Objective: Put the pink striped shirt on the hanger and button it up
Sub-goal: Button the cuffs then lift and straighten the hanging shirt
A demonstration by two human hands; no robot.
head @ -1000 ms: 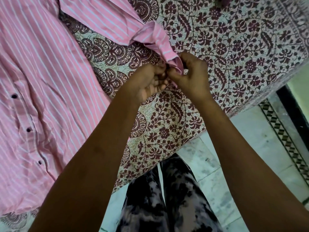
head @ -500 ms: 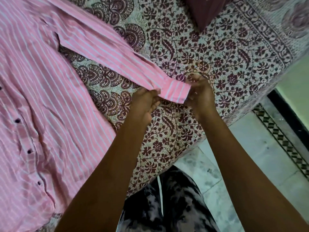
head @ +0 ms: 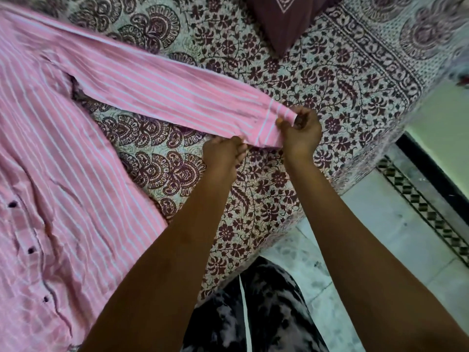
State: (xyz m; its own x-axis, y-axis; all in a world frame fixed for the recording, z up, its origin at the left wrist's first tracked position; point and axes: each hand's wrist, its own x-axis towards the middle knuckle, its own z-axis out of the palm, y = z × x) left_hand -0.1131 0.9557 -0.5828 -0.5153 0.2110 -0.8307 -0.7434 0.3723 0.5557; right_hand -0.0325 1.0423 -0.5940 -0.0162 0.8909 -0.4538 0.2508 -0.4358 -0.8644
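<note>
A: Compared with half a second back, the sleeve [head: 162, 95] is pulled out longer and flatter across the bed, and both hands have shifted right with the cuff [head: 272, 125].

B: From the head camera, where is the garment?

A: The pink cotton shirt with thin white stripes [head: 63, 186] lies spread on the floral maroon-and-cream printed bedsheet [head: 330, 80], filling the left side. Its front is wrinkled, and a row of small dark buttons [head: 31, 250] runs down the placket near the left edge.

B: And the hands?

A: The right hand [head: 300, 133] has its thumb and curled fingers pinching the end of the cuff. The left hand [head: 223, 154] grips the lower edge of the sleeve just beside the cuff, fingers curled under the cloth.

B: Anything else?

A: A dark maroon cushion [head: 284, 21] sits at the top of the bed, well apart from the sleeve. Below, black-and-white mottled trousers [head: 253, 313] stand on a pale marble floor [head: 380, 237] with a patterned border strip.
</note>
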